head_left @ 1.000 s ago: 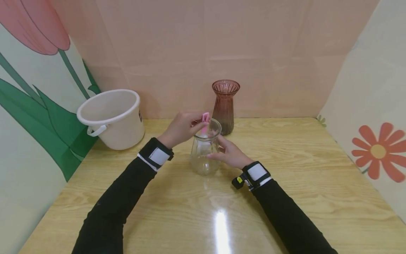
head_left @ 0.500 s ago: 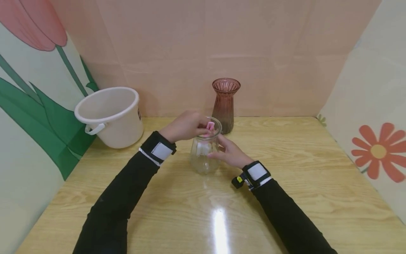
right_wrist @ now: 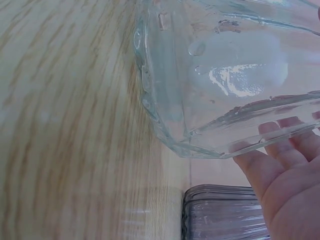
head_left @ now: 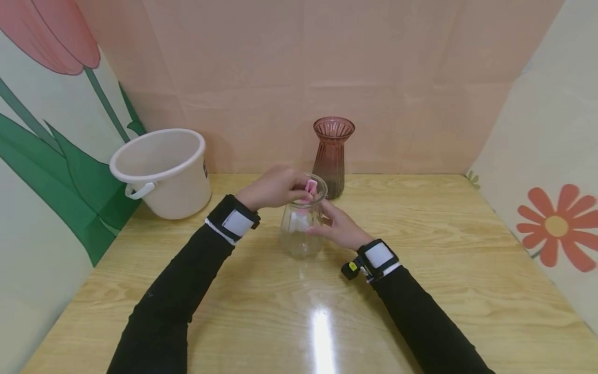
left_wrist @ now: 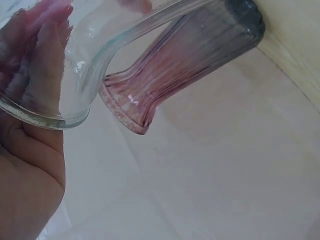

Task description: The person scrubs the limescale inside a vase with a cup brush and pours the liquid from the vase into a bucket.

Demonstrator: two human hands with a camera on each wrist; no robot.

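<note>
Glass jar (head_left: 301, 228) stood mid-surface (head_left: 420, 291). Ribbed vase (head_left: 332, 156) stood just behind the jar, slightly right. Bucket (head_left: 161, 174) sat well left of the jar, toward the back. Left hand (head_left: 275, 186) was at the jar's mouth; right hand (head_left: 338, 228) was against the jar's right side.

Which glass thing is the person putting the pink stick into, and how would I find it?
Start at the wooden table and go to its middle, where both hands meet. The clear glass jar stands there, held by the right hand, with the left hand at its mouth. Unlike the tall reddish ribbed vase behind it, it is colourless, short and round-bellied.
</note>
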